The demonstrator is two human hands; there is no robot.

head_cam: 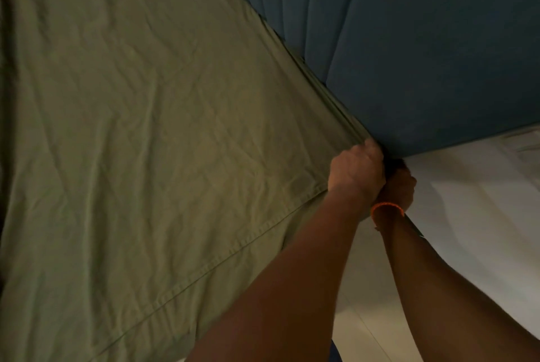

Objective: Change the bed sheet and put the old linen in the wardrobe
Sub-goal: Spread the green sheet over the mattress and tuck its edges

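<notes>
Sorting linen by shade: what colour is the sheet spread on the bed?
The sheet is plain olive green, with no pattern, seen in the head view.

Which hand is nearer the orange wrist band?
Right. The orange wrist band sits on the right hand's own wrist; the left hand is just beside it, gripping the olive-green bed sheet.

Dim, warm light. Dark teal padded headboard [423, 40] with vertical channel panels fills upper right, running diagonally in the tilted view. White wall [479, 201] below it at right. Pale surface [362, 332] at bottom centre, probably floor, hard to confirm.
</notes>
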